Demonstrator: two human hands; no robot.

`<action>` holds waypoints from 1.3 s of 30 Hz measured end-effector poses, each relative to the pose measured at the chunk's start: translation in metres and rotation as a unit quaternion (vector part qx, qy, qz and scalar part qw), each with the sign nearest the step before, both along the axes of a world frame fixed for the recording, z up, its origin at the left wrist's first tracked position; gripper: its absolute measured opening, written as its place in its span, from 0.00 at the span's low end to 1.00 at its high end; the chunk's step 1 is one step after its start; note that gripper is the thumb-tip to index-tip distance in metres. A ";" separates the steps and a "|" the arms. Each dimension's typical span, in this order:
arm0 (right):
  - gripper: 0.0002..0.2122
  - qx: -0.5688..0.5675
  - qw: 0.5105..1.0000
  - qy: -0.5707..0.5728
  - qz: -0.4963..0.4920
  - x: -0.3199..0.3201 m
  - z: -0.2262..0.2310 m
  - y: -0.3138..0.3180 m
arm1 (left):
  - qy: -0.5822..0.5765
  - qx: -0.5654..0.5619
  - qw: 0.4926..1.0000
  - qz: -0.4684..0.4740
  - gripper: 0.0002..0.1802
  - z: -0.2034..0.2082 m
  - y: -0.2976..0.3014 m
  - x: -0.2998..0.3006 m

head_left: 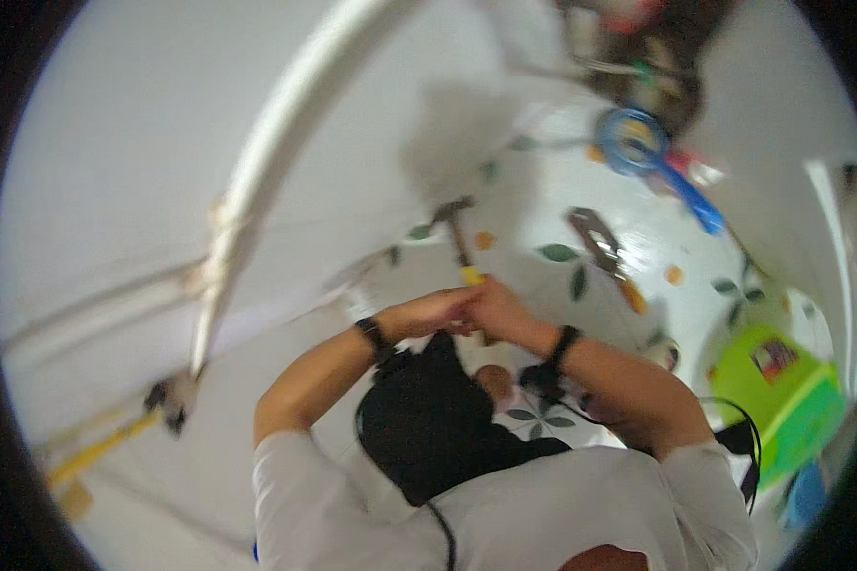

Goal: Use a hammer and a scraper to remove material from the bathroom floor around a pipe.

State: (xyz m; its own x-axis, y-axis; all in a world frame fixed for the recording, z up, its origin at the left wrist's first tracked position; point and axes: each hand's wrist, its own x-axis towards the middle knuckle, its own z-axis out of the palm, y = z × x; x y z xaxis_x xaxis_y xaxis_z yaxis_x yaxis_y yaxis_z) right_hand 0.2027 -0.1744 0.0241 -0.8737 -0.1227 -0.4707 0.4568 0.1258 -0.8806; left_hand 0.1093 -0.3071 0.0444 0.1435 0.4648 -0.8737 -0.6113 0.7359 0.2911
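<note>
A claw hammer (457,233) with a dark metal head and a yellow handle section sticks out beyond my hands, its head toward the wall. My right hand (497,309) is closed around its handle. Against it, from the left, presses my left hand (436,312), its fingers bent; what lies in them is hidden by the overlap and blur. Right of the hammer, a metal trowel-like tool (595,236) with an orange handle lies on the patterned floor. Farther off is a round blue tool (633,143) with a long blue handle.
A white pipe (286,124) runs along the wall at left. Below it lies a yellow-handled tool (105,447) beside a dark lump. At right stands a bright green plastic container (767,381). Blurred clutter (652,57) fills the far corner.
</note>
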 end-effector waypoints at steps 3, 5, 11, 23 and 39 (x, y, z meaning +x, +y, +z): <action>0.17 0.066 0.997 0.041 0.009 -0.001 -0.040 -0.033 | -0.002 -0.050 0.995 0.092 0.29 -0.004 0.000 0.000; 0.17 0.052 0.997 -0.016 -0.056 -0.006 -0.020 -0.028 | 0.004 -0.050 0.996 0.071 0.28 -0.006 -0.003 -0.005; 0.20 0.019 0.990 -0.077 -0.116 -0.002 -0.026 -0.021 | -0.034 -0.050 0.987 0.148 0.25 -0.044 -0.001 -0.001; 0.17 0.100 0.985 0.049 0.135 0.038 -0.009 0.049 | 0.082 -0.141 0.980 0.113 0.17 -0.003 0.007 -0.012; 0.07 0.439 0.875 -0.054 0.195 0.101 -0.086 0.173 | 0.062 -0.148 0.981 0.111 0.10 0.003 0.003 -0.040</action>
State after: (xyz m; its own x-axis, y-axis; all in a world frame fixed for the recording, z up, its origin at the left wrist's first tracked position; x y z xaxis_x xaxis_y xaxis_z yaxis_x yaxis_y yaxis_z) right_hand 0.3033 -0.0013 -0.0622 -0.7905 0.0493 -0.6104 0.3035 0.8973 -0.3206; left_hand 0.0696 -0.3037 0.0473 -0.0485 0.1955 -0.9795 -0.7389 0.6528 0.1669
